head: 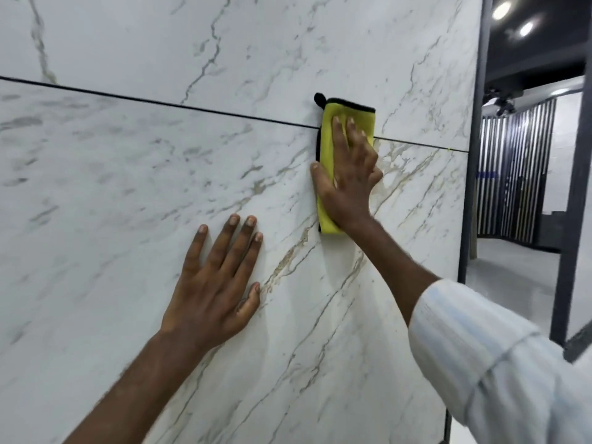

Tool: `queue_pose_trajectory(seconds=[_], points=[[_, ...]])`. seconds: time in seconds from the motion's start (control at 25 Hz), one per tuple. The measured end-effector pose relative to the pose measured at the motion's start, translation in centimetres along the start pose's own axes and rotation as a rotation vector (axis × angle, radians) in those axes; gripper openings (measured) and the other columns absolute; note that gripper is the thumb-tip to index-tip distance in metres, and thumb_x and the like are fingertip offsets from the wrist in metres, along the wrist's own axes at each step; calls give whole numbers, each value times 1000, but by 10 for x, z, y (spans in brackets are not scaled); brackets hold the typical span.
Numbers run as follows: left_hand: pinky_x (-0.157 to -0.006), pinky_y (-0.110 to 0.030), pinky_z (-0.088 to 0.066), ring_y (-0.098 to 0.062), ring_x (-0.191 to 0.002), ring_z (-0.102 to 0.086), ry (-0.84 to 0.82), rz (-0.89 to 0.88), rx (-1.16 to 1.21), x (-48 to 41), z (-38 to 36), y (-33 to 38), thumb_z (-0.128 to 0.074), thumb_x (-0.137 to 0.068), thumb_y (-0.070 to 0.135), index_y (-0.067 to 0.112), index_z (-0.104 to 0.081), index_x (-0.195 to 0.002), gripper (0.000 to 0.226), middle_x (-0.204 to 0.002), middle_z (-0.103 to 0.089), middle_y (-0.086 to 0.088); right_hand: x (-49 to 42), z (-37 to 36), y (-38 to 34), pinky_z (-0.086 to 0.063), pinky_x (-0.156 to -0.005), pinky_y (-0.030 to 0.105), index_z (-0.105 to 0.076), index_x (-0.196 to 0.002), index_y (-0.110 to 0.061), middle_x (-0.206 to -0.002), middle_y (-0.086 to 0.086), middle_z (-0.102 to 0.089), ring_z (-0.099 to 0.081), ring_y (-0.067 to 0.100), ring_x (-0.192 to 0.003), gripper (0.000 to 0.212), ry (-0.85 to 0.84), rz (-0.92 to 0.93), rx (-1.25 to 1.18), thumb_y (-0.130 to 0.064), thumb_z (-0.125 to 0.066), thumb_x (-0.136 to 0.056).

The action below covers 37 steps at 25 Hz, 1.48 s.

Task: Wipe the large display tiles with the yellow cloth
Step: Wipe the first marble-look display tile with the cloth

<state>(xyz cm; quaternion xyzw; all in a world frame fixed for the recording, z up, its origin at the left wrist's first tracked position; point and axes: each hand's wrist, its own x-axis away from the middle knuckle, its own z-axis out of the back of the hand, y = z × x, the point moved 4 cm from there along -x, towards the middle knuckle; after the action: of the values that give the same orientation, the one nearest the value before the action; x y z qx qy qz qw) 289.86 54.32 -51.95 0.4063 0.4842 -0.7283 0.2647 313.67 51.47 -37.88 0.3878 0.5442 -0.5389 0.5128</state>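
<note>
Striped sleeve (480, 363), folded yellow cloth (327, 149), veined tile (128, 193)

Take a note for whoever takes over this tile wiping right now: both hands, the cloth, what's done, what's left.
Right hand presses the folded yellow microfibre cloth with black edging flat over the dark seam between the upper white marble-look tile and the lower tile.
Left hand lies flat on the lower tile, holding nothing.
Done: cannot tell.
Left: keep wiping both tiles.
</note>
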Motion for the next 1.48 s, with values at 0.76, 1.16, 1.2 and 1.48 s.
queue_pose_trajectory(seconds=[0.76, 1.16, 1.2, 1.48], points=[[-126, -63, -17, -33, -159, -25, -146, -85, 25, 164, -21, 71, -60, -94, 44, 5, -35, -162, 83, -170, -30, -13, 230, -24, 10, -28, -111, 54, -38, -159, -18, -165, 13, -35, -29, 32, -152, 73, 54, 37, 35, -48, -56, -95], [-127, -63, -9, -37, -160, -21, -103, -69, -58, 166, -25, 73, -51, -100, 50, 4, -28, -164, 82, -171, -26, -15, 548, -48, 74, -38, -97, 69, -20, -162, -19, -173, 9, -6, -24, 41, -147, 74, -264, -39, 56, -52, -48, -101], [-127, -64, -9, -37, -160, -20, -115, -68, -63, 166, -25, 73, -51, -100, 51, 4, -27, -164, 83, -171, -25, -15, 534, -47, 70, -37, -100, 68, -17, -164, -21, -172, 9, -9, -22, 40, -148, 77, -232, -28, 30, -52, -48, -101], [-124, -66, -10, -39, -159, -18, -142, -72, -74, 161, -25, 73, -48, -102, 52, 3, -23, -165, 83, -172, -22, -17, 464, -54, 56, -29, -109, 62, -22, -162, -22, -163, 14, -26, -28, 37, -148, 73, -37, -67, 4, -49, -47, -100]])
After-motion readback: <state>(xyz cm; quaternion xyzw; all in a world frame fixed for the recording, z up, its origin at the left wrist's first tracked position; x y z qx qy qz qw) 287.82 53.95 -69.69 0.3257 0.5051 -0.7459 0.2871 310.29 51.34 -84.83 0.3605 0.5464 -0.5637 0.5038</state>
